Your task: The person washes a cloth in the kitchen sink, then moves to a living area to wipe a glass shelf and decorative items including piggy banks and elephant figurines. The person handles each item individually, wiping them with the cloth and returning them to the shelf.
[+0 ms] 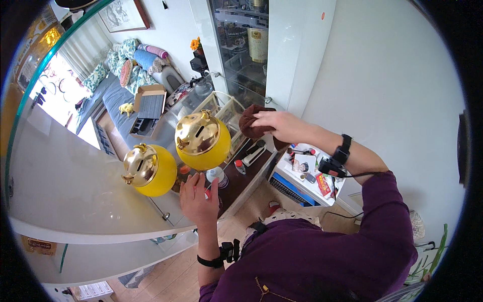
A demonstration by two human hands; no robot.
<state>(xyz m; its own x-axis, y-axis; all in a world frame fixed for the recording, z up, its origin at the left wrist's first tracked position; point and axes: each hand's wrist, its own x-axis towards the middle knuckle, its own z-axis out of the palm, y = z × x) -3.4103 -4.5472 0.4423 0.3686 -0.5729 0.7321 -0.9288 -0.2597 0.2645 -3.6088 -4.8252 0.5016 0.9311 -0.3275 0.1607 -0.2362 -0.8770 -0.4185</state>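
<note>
Two yellow piggy banks with shiny gold tops stand on a glass shelf, one at the centre point(203, 139) and one farther left point(149, 170). My right hand point(275, 122) grips a brown cloth point(252, 126) above the glass, to the right of the central bank. My left hand point(199, 196), fingers spread, is at the near edge just below the central bank; whether its fingertips touch the glass or the bank I cannot tell. Under the glass, near that hand, are a white-capped bottle point(216, 174) and a red-capped small bottle point(240, 166).
A curved white shelf point(94, 230) and a glass edge point(56, 47) lie at the left. Glass-doored cabinet point(241, 49) stands behind. A white small cabinet point(324, 202) with cluttered top is at the right. Beyond are an open cardboard box point(155, 90) and a sofa point(117, 96).
</note>
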